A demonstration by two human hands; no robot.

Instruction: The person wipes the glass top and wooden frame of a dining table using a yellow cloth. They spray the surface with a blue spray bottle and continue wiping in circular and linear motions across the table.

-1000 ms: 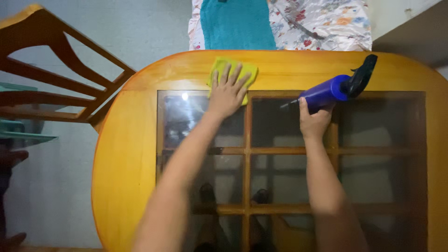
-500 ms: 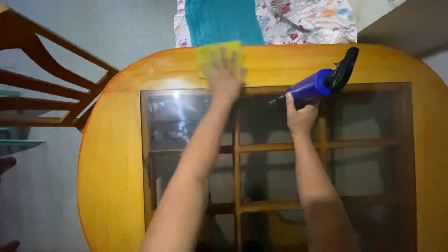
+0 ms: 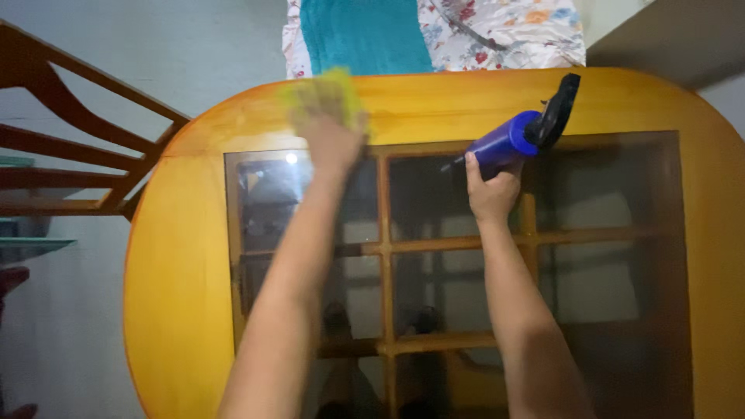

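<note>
Yellow cloth (image 3: 322, 93) lay flat under your left hand (image 3: 330, 132) on the wooden table rim (image 3: 434, 97); your right hand (image 3: 490, 190) gripped the blue spray bottle (image 3: 508, 141) beside it.

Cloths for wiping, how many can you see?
1. The yellow-green cloth lies under the left hand on the wooden table, at its far edge. The right hand holds a blue spray bottle.
</note>
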